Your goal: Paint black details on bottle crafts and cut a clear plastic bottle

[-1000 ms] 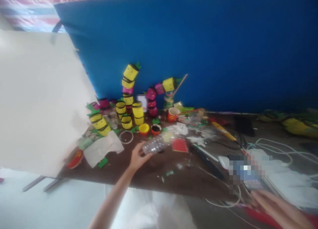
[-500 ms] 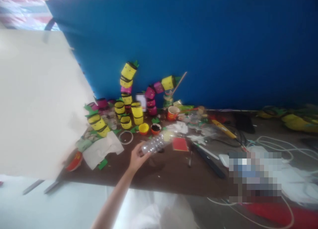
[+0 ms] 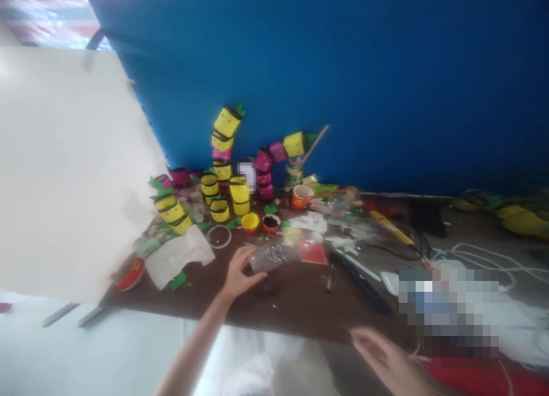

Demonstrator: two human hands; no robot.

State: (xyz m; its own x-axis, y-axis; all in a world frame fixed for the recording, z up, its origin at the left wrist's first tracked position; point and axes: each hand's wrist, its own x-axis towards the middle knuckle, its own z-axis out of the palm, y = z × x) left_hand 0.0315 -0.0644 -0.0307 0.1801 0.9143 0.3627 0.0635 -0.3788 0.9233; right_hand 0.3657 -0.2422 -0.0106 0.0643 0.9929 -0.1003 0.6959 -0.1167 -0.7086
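My left hand point(image 3: 241, 274) is curved round the base end of a clear, ridged plastic bottle point(image 3: 272, 257), thumb on the near side and fingers on the far side. The bottle lies almost level over the brown table, its neck pointing right across a red card point(image 3: 314, 252). At the lower right, my right hand point(image 3: 384, 353) is in view with loosely bent fingers, a gap between thumb and fingers, and nothing visible in it. Beyond the bottle are a small yellow cup point(image 3: 250, 222) and a cup with dark contents point(image 3: 270, 223).
Yellow and magenta cup figures point(image 3: 227, 124) stand against a blue board point(image 3: 343, 70). A red paper cup point(image 3: 302, 197), white paper point(image 3: 175, 258), a yellow cutter-like tool point(image 3: 390, 227), a long dark tool point(image 3: 362, 284) and white cables point(image 3: 476, 250) lie about. A large white board point(image 3: 64, 173) stands left.
My right hand has come into view at the lower right. The bottle has swung to a flatter angle, its neck end now over the red card, with my left hand still at its base.
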